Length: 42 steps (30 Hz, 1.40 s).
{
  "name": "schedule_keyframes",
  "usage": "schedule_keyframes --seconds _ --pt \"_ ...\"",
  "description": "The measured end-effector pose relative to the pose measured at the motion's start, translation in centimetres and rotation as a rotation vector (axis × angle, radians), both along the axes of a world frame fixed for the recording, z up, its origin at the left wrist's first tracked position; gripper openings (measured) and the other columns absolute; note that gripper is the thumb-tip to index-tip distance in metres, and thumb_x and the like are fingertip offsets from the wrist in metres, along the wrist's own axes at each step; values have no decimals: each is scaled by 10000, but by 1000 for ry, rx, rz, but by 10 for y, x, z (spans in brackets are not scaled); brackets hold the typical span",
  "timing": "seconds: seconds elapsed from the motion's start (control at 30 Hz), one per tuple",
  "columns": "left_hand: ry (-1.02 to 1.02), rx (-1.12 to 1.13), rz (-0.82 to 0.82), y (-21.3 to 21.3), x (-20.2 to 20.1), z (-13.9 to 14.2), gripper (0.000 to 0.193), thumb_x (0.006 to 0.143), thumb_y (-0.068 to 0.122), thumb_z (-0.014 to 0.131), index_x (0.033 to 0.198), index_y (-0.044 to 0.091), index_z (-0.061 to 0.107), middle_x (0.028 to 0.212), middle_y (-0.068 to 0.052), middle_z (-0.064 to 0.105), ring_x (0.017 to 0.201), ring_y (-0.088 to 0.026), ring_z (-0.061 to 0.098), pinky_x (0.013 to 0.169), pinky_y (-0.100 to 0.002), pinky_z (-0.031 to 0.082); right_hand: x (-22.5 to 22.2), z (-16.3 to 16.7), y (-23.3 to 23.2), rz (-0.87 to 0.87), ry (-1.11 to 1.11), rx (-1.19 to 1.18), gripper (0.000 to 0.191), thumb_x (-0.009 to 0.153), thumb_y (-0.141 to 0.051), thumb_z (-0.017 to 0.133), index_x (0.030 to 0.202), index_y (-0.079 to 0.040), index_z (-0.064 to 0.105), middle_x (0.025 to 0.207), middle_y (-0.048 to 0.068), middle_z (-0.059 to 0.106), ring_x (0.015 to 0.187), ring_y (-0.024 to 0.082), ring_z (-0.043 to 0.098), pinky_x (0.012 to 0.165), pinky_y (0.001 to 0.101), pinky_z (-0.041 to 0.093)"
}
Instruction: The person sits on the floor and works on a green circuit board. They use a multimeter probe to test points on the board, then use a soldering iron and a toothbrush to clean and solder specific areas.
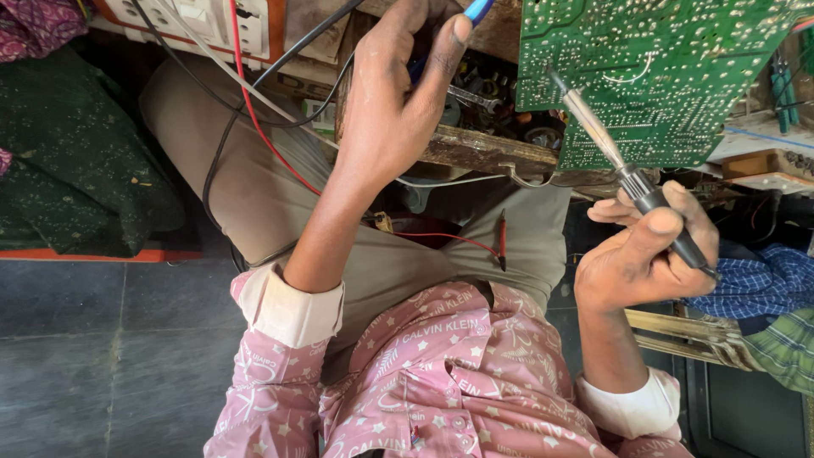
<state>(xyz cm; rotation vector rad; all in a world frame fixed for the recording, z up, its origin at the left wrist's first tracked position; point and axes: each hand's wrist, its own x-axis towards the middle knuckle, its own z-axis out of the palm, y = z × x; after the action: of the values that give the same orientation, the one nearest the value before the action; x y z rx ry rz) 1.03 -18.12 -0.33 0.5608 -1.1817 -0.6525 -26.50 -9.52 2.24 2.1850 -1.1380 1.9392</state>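
Against the green circuit board (670, 76) propped at the worktop (483, 151) edge, the right hand (649, 254) grips a soldering iron (627, 174). Left hand (394, 102) clasps a blue-handled tool (476, 10). Best keep the tip steady on one joint.

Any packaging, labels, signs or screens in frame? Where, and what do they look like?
Circuit board: top right, above the right hand holding the soldering iron; green, pale printed markings.
Small box: lower left of the left hand, which grips a blue-handled tool; whitish with green print, mostly hidden.
Shirt: bottom centre; pink, repeated white lettering and stars.
No sign or screen shows.
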Motion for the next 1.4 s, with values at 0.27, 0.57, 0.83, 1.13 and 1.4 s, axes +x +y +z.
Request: schedule_keyframes --seconds 0.27,0.57,0.83,1.13,1.4 --pt "-21 72 -30 0 -1 -6 243 1204 229 591 1216 -14 597 1030 -87 703 882 -143 550 851 -277 511 9 9 4 -50 243 -84 391 1162 -264 644 1287 102 586 968 261 695 686 280 719 580 344 602" --pt "-34 78 -5 -2 -2 -10 232 1196 218 603 1191 -14 596 993 -96 695 851 -173 540 832 -279 506 12 13 11 -49 283 -49 381 1174 -230 659 1275 126 570 988 281 685 766 291 757 643 354 664" --pt "-43 37 32 -2 -2 -9 238 1192 225 614 1186 -13 594 991 -99 691 846 -174 550 830 -283 502 14 13 5 -63 21 55 423 1203 -241 614 1228 172 524 905 271 681 714 278 716 525 341 626" --pt "-75 45 -9 1 2 -1 230 1177 196 647 1134 -22 589 960 -102 676 830 -190 539 802 -294 494 20 10 2 -73 57 -13 397 1210 -223 583 1199 170 527 1154 304 630 747 304 719 533 350 583" --pt "-242 -108 18 -4 14 10 154 1115 98 704 1055 -12 615 938 -139 651 856 -294 600 800 -362 484 21 9 2 -57 26 7 404 1206 -251 579 1194 151 533 925 275 679 702 280 708 492 338 608"
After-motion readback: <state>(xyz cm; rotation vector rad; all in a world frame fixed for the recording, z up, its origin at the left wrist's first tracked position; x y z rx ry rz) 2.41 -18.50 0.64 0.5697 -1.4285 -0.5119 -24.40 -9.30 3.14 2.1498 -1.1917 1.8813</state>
